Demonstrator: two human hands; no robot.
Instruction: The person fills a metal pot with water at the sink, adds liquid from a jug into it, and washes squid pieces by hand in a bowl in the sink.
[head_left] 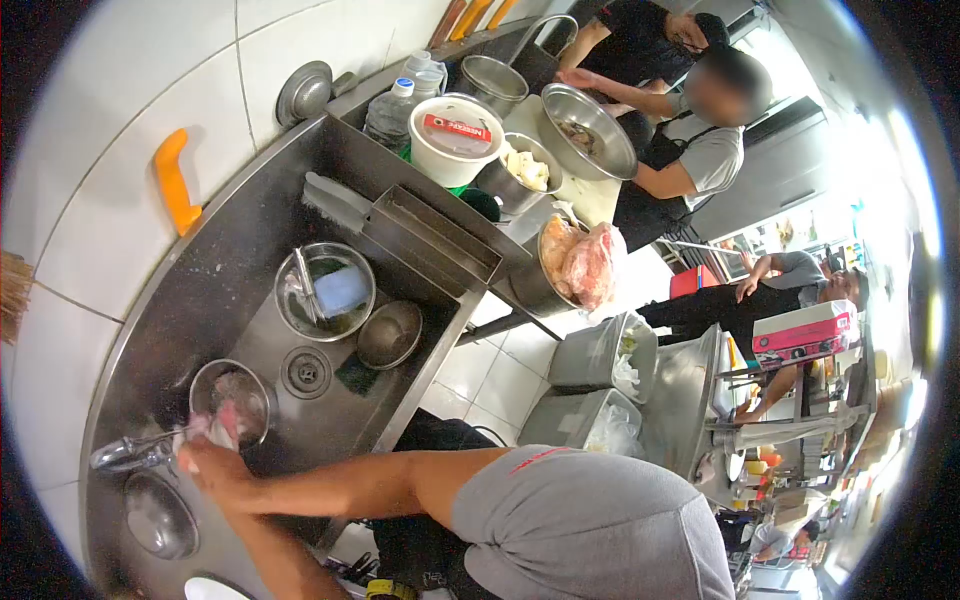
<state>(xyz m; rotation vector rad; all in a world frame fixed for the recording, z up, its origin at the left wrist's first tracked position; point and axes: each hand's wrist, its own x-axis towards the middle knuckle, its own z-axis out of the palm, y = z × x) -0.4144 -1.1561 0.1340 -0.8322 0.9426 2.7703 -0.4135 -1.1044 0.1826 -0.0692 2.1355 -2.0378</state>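
Both hands meet under the metal tap at the lower left of the sink. My right hand is bent closed around something pale and pinkish, blurred, at the rim of a metal bowl. My left hand lies against it, its fingers largely hidden behind the right hand. Nearby in the sink are a round metal lid or bowl, a bowl with a blue sponge and utensils, and a smaller bowl beside the drain.
Along the sink's far end stand a white tub, bottles, metal pots and a pot with raw meat. Grey bins are on the floor. A person in an apron works over a large bowl; others are farther off.
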